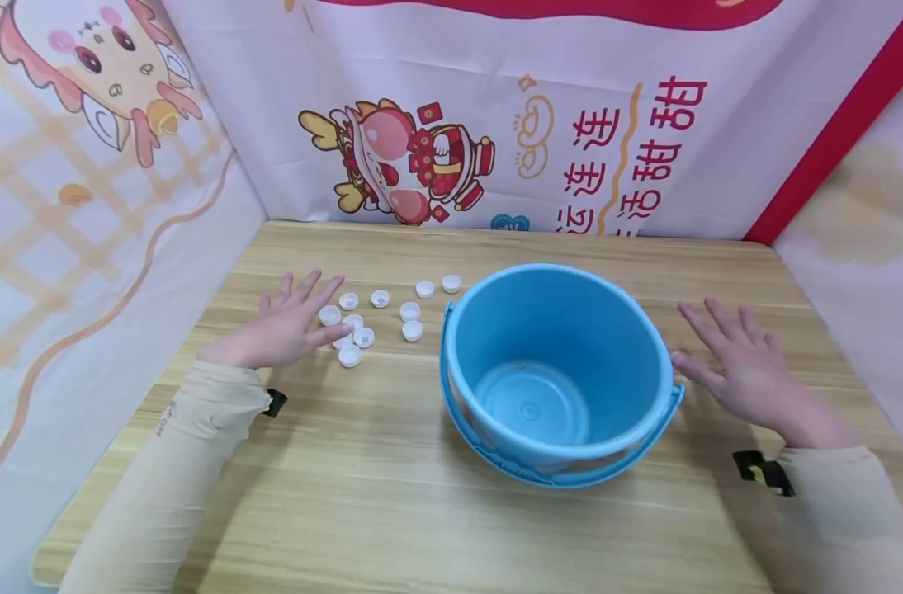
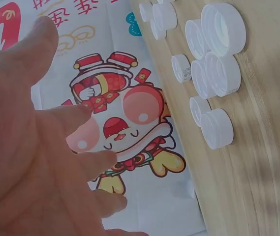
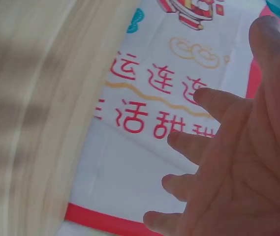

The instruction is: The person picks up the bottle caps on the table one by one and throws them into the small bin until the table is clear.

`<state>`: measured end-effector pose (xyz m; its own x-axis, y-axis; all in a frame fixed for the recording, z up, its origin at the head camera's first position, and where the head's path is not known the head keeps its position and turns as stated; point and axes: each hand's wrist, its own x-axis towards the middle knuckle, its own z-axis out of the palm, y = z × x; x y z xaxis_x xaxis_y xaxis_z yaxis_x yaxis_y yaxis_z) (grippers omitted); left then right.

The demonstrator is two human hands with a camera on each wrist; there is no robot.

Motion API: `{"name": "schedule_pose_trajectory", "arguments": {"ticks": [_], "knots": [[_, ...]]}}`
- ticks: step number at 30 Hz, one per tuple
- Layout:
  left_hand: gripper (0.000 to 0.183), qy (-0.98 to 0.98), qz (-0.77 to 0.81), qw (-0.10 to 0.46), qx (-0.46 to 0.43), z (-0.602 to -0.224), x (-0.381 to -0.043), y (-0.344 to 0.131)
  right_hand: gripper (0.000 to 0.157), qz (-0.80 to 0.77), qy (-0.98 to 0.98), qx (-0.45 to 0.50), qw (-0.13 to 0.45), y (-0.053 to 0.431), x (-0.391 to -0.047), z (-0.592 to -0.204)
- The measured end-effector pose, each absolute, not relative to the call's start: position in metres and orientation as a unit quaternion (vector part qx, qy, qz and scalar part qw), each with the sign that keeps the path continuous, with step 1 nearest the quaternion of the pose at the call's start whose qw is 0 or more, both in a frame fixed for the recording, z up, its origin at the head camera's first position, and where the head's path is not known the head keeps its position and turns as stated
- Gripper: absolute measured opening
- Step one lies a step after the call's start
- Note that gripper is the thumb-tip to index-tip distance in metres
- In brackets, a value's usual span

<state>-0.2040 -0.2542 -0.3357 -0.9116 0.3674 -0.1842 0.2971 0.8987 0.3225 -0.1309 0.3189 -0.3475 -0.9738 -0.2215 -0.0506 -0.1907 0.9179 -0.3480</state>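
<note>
Several white bottle caps (image 1: 350,355) lie on the wooden table, left of the blue bucket; in the left wrist view the caps (image 2: 217,129) show their hollow sides. My left hand (image 1: 284,324) is spread just beside and partly over the caps, holding nothing. The blue bucket (image 1: 559,309) stands upright, its inside bare down to the round base, and its handle (image 1: 511,466) hangs down on the near side. To the bucket's right my right hand (image 1: 741,367) is held with fingers apart, thumb close to the rim. Whether that thumb touches the bucket I cannot tell.
The wooden tabletop (image 1: 333,495) spreads under everything. A white printed cloth (image 1: 437,74) with a cartoon dragon and red characters stands behind the table. Patterned cloth (image 1: 87,272) hangs at the left, and pale cloth (image 1: 867,289) at the right.
</note>
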Motion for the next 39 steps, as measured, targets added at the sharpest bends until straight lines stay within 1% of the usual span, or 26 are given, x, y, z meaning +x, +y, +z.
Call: {"name": "schedule_pose_trajectory", "arguments": {"ticks": [3,7,9,10,12,13,16,17,19,23,29,33,39], "knots": [[0.079,0.966,0.143,0.110,0.186,-0.336,-0.209,-0.256,0.073,-0.207,0.969,-0.137,-0.011,0.316,-0.127,-0.340],[0.063,0.965,0.157,0.081,0.196,-0.339,-0.220,-0.263,0.069,-0.270,0.934,-0.198,-0.126,0.304,-0.115,-0.326],[0.056,0.965,0.166,0.068,0.193,-0.341,-0.226,-0.268,0.065,-0.291,0.911,-0.234,-0.177,0.296,-0.108,-0.320],[0.055,0.965,0.168,0.065,0.189,-0.343,-0.230,-0.270,0.060,-0.298,0.898,-0.253,-0.201,0.292,-0.104,-0.317],[0.054,0.966,0.170,0.070,0.183,-0.346,-0.238,-0.275,0.045,-0.316,0.869,-0.294,-0.242,0.280,-0.095,-0.311],[0.054,0.966,0.169,0.074,0.182,-0.348,-0.242,-0.278,0.041,-0.331,0.850,-0.319,-0.258,0.274,-0.090,-0.309],[0.054,0.965,0.170,0.096,0.178,-0.356,-0.253,-0.285,0.043,-0.383,0.782,-0.395,-0.294,0.258,-0.082,-0.310],[0.053,0.964,0.169,0.105,0.176,-0.358,-0.256,-0.287,0.043,-0.401,0.757,-0.420,-0.300,0.253,-0.080,-0.312],[0.052,0.963,0.169,0.115,0.173,-0.363,-0.261,-0.289,0.036,-0.432,0.713,-0.462,-0.303,0.248,-0.079,-0.318],[0.049,0.962,0.173,0.128,0.170,-0.373,-0.267,-0.293,0.031,-0.467,0.652,-0.509,-0.312,0.241,-0.077,-0.327],[0.046,0.957,0.186,0.131,0.179,-0.385,-0.273,-0.298,0.027,-0.478,0.620,-0.525,-0.334,0.234,-0.077,-0.328],[0.043,0.957,0.193,0.124,0.180,-0.388,-0.275,-0.296,0.023,-0.480,0.610,-0.526,-0.346,0.233,-0.079,-0.330],[0.040,0.959,0.202,0.122,0.160,-0.390,-0.276,-0.292,0.023,-0.491,0.612,-0.519,-0.338,0.234,-0.080,-0.334]]}}
